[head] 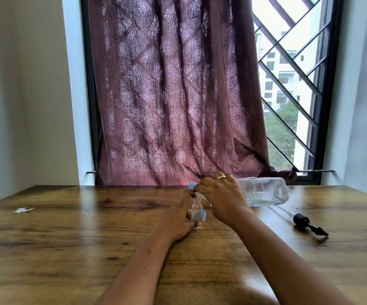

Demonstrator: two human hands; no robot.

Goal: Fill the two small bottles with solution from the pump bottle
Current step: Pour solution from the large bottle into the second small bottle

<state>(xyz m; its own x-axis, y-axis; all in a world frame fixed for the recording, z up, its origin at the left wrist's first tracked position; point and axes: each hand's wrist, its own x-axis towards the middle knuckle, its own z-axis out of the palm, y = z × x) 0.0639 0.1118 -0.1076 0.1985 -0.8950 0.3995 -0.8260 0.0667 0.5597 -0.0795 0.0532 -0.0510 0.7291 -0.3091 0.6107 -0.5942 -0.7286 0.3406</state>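
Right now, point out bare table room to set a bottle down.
Free: table between scrap and left hand, and the near-left corner; a narrower strip between right forearm and pump. Crowded: around right hand, small bottle, big bottle.

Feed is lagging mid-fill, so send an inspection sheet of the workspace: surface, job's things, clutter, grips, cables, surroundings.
Surface: wooden table, glossy.
Job's things: small bottle upright; large clear bottle tipped on its side towards it; blue cap beside the small bottle; pump head with tube lying apart at right.
Clutter: paper scrap at left.
Grips: left hand holds the small bottle; right hand holds the large clear bottle.
Cables: nothing seen.
Surroundings: curtain and window grille behind the table.
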